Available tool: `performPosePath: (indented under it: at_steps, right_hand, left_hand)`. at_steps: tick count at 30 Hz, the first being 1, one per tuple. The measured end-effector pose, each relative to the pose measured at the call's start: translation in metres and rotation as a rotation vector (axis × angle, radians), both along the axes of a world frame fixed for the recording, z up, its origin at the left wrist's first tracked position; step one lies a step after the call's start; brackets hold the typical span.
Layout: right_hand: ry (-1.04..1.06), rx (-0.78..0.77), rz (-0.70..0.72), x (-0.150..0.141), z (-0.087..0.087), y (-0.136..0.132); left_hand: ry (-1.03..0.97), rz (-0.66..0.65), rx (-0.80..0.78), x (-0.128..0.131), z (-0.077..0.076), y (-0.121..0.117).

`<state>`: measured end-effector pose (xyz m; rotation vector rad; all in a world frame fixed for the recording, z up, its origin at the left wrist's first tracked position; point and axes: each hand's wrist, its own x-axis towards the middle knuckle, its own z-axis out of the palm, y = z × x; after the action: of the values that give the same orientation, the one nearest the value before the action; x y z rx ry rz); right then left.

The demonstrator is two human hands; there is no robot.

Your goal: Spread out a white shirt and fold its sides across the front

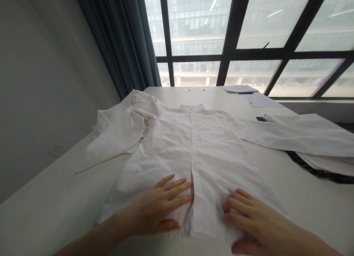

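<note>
While the left hand lies wide and the right hand curls, hold undeterminable, smoothing the shirt apparently calls for even pressure.

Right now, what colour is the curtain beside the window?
Dark blue-grey curtain; the head view shows it best.

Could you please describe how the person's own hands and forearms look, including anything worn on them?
The left hand and right hand are both bare, with no gloves and no rings visible on the fingers. The forearms are uncovered as far as they show, with no sleeve, watch or bracelet in view. The right hand is somewhat blurred.
</note>
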<state>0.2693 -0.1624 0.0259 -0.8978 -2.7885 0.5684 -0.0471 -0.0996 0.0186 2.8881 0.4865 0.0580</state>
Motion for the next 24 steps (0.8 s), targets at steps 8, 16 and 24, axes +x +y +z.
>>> performPosePath:
  at_steps: [8,16,24]
  right_hand:
    - [0.268,-0.377,-0.172,0.014,-0.009,0.004]
    - [0.319,-0.389,-0.049,0.011,0.000,0.006]
    - [0.053,0.029,-0.191,0.022,-0.019,0.014]
  left_hand:
    - [-0.029,-0.045,-0.067,-0.002,0.003,-0.002]
    - [-0.088,-0.139,-0.316,0.000,0.016,-0.003]
    - [-0.216,-0.025,-0.234,0.003,0.003,-0.005]
